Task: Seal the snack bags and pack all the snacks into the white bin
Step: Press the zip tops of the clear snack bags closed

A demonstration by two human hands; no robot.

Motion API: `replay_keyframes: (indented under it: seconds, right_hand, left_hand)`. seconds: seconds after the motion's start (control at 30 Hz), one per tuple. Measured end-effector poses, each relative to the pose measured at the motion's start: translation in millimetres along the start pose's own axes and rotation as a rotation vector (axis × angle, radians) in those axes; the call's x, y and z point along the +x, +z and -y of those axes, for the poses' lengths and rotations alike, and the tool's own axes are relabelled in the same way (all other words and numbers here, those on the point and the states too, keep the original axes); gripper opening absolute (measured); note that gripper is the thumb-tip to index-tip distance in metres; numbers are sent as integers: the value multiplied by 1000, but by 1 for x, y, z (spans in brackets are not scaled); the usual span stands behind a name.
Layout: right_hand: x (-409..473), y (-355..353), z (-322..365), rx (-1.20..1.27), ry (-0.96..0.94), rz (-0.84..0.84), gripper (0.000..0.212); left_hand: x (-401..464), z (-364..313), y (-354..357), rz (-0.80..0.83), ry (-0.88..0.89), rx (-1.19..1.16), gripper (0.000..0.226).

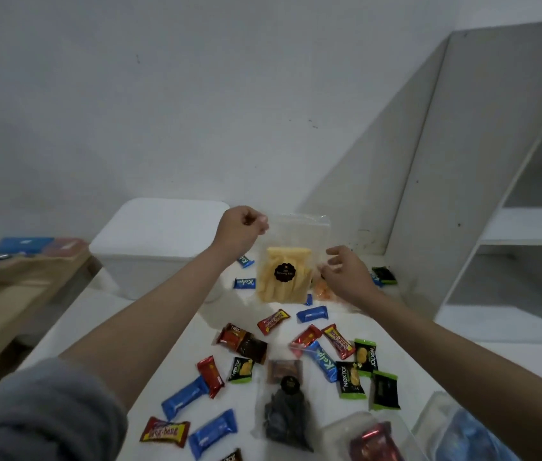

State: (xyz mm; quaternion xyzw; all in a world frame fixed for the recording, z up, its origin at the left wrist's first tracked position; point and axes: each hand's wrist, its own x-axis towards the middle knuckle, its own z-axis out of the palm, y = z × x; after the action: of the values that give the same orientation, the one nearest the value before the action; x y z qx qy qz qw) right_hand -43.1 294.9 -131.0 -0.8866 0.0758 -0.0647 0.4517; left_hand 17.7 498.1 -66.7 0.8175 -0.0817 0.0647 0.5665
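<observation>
Your clear plastic bag of pale yellow snack sticks with a round black sticker [285, 271] hangs upright at the frame's centre, above the white counter [169, 331]. Your left hand [241, 229] pinches its top left corner with fingers closed on the plastic. Your right hand [346, 271] sits just beside the bag's right edge, fingers spread and loose. The white bin [159, 244] stands left of the bag; small wrapped snacks [309, 354] lie scattered lower down the frame.

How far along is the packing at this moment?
Early. Nothing looks packed: the white bin appears lidded. In hand: the left hand pinches the top corner of the clear bag of yellow snacks; the right hand hovers open beside it. Left: the dark snack bag and scattered wrapped snacks.
</observation>
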Motion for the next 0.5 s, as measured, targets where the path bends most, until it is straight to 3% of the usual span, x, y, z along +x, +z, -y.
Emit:
replay_keyframes:
  seconds: [0.17, 0.3, 0.5]
  right_hand:
    - [2, -11, 28, -77, -317, -245, 47]
    - [4, -12, 47, -169, -451, -171, 36]
    - [-3, -10, 59, -163, -479, -79, 28]
  left_hand:
    - [-10, -12, -9, 116, 109, 236, 20]
    - [-15, -15, -6, 149, 146, 338, 12]
    - [-24, -18, -1, 163, 161, 479, 16]
